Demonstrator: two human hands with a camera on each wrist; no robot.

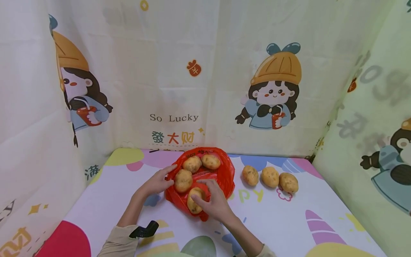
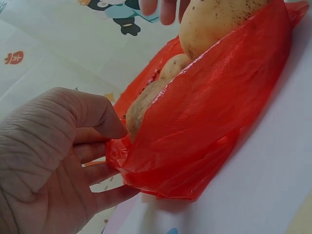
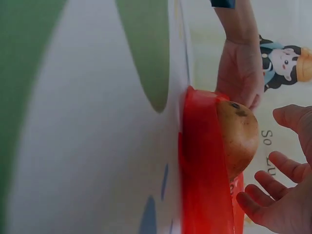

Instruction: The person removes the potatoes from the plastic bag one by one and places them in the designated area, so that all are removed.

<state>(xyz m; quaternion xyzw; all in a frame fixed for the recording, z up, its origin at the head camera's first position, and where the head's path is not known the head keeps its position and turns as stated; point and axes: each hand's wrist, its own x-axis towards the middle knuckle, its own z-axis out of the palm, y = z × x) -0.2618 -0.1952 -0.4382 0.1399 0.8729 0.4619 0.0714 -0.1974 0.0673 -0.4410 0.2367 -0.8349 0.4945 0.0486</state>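
Note:
A red plastic bag [image 1: 226, 167] lies spread on the table with several potatoes in it. Among them are a left potato [image 1: 183, 180], two at the back, and a front potato [image 1: 193, 205]. At the bag's left edge my left hand [image 1: 158, 182] holds the plastic between thumb and fingers; in the left wrist view the thumb [image 2: 105, 114] lies by a potato [image 2: 141, 105]. Over the front potato hovers my right hand [image 1: 216, 201], fingers spread and slightly bent. The right wrist view shows a gap between this hand [image 3: 287, 185] and the front potato [image 3: 239, 136].
Three loose potatoes [image 1: 270, 177] sit in a row on the table to the right of the bag. The table has a colourful printed cover [image 1: 266, 221]. Printed cloth [image 1: 224, 100] hangs behind it and along both sides. A black strap [image 1: 144, 230] circles my left wrist.

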